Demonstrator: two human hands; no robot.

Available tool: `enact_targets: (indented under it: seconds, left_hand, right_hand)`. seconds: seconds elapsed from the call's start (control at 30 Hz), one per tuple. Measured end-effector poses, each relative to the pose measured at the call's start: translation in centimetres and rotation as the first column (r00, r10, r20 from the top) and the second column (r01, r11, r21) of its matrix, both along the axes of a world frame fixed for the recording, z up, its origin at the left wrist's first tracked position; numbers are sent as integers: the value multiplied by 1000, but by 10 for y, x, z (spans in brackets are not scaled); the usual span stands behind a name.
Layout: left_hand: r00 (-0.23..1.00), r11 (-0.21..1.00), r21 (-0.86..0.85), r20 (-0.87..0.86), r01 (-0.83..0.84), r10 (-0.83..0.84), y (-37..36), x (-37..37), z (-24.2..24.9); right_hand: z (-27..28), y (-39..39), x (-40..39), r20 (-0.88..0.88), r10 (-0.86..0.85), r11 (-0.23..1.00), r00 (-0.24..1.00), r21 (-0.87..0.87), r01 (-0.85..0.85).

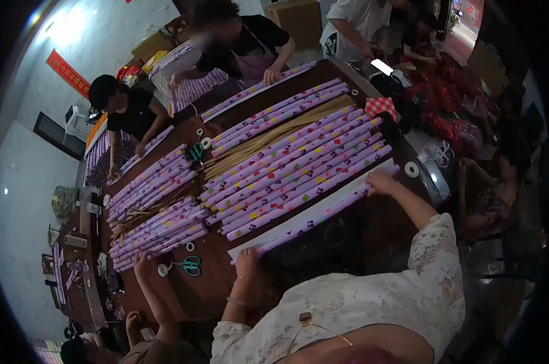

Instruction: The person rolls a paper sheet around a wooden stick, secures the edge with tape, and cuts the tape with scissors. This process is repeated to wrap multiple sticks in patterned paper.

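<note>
A partly rolled purple patterned sheet (314, 225), its white inner side showing, lies slantwise along the near table edge. At its left end my left hand (247, 263) is closed on the rolled edge. My right hand (382, 182) grips the same roll near its right end, fingers curled over it. Just beyond the sheet is a row of finished-looking purple rolls (299, 164), laid side by side. Thin brown strips (274, 130) lie between groups of rolls.
Shorter purple rolls (153, 182) lie left. Teal scissors (191, 266) are beside tape rolls (163, 270); another tape roll (411, 169) is at right. A person's hand (142, 265) touches the left rolls. People in black (259, 45) stand across the brown table (165, 297).
</note>
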State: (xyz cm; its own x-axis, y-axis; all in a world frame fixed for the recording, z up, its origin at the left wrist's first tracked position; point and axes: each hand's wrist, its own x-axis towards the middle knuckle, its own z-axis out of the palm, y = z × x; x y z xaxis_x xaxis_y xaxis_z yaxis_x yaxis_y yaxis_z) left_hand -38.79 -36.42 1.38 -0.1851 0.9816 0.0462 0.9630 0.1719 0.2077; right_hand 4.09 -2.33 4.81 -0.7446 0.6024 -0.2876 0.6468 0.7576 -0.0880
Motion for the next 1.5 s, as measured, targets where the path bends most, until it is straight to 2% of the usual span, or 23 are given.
enact_targets:
  seconds: [0.07, 0.17, 0.2, 0.23, 0.3, 0.33, 0.37, 0.43, 0.57, 0.6, 0.63, 0.7, 0.9, 0.97, 1.03, 1.07, 1.13, 1.17, 1.23, 1.27, 1.33, 1.4, 1.5]
  left_hand:
    - [1000, 1000, 24, -6, -12, 13, -3, 4, 2]
    - [1000, 998, 58, 10, -12, 11, -5, 6, -2]
    - [999, 999, 39, 32, -28, 26, -4, 12, 9]
    - [999, 992, 122, 25, -34, 31, -8, 11, -1]
    - [997, 990, 137, 67, -43, 34, -10, 15, 3]
    - [998, 988, 150, 53, -30, 22, -10, 17, 8]
    - [999, 984, 175, 38, -17, 11, -10, 18, 9]
    - [997, 980, 196, 72, -19, 5, -9, 14, 1]
    - [1000, 996, 88, -6, -11, 11, -7, 17, 13]
    - [1000, 997, 79, -2, 11, -11, -6, 14, 12]
    - [1000, 998, 70, -3, 8, -8, -7, 12, 11]
    - [1000, 998, 64, 6, 13, -13, -7, 12, 13]
    - [992, 999, 45, 125, -22, 16, -11, 16, 22]
    - [996, 998, 63, 91, 6, -11, -13, 12, 18]
    - [996, 999, 39, 85, -7, 3, -11, 8, 14]
    - [996, 999, 51, 92, 2, -7, -10, 9, 15]
    - [996, 998, 53, 78, 28, -32, -6, 12, 19]
    - [996, 999, 45, 83, 22, -26, -7, 12, 20]
    - [997, 998, 61, 66, 34, -38, -8, 10, 17]
    - [998, 996, 71, 43, 45, -48, -9, 9, 15]
    - [998, 997, 58, 46, 44, -47, -8, 8, 17]
    - [999, 999, 16, 45, 30, -30, -7, 10, 21]
    - [998, 1000, -14, 65, 10, -9, -7, 7, 18]
  right_hand:
    - [-1, -3, 0, 0, -20, 1000, 1000, 21, 20]
    - [-26, 2, 10, -163, 19, 997, 986, 80, -6]
    - [-24, 0, 9, -136, -9, 996, 991, 84, 20]
    - [-15, -5, 7, -150, 3, 997, 989, 77, 8]
    - [-25, -7, 9, -131, -67, 997, 989, 37, 72]
    - [-22, -9, 11, -172, -11, 999, 985, 39, 18]
    - [-21, -13, 9, -108, -86, 996, 990, 20, 89]
    - [-24, -14, 11, -131, -72, 997, 989, 13, 74]
    - [-26, -17, 12, -147, -61, 997, 987, 28, 66]
    - [-33, -18, 14, -198, -42, 994, 979, 93, 61]
    - [-36, -18, 15, -199, -41, 995, 979, 83, 58]
    - [-24, -21, 13, -182, -179, 983, 967, -80, 167]
    - [-24, -29, 15, -261, -169, 986, 950, -39, 165]
    - [-28, -31, 18, -261, -180, 983, 948, -27, 179]
    - [-38, -31, 20, -298, -120, 987, 947, 62, 145]
    - [-43, -34, 23, -384, -101, 987, 918, 76, 140]
    - [-25, -39, 26, -452, -140, 982, 881, 49, 181]
    - [-13, -42, 29, -548, -143, 977, 824, 57, 207]
    - [-20, -30, 55, -600, -244, 899, 762, 155, 411]
    - [-11, -32, 66, -635, -412, 812, 654, 69, 579]
    - [-30, -15, 100, -589, -480, 616, 651, 302, 727]
    - [-44, -6, 127, -567, -547, 567, 615, 290, 771]
    - [-45, -4, 137, -498, -603, 587, 623, 252, 770]
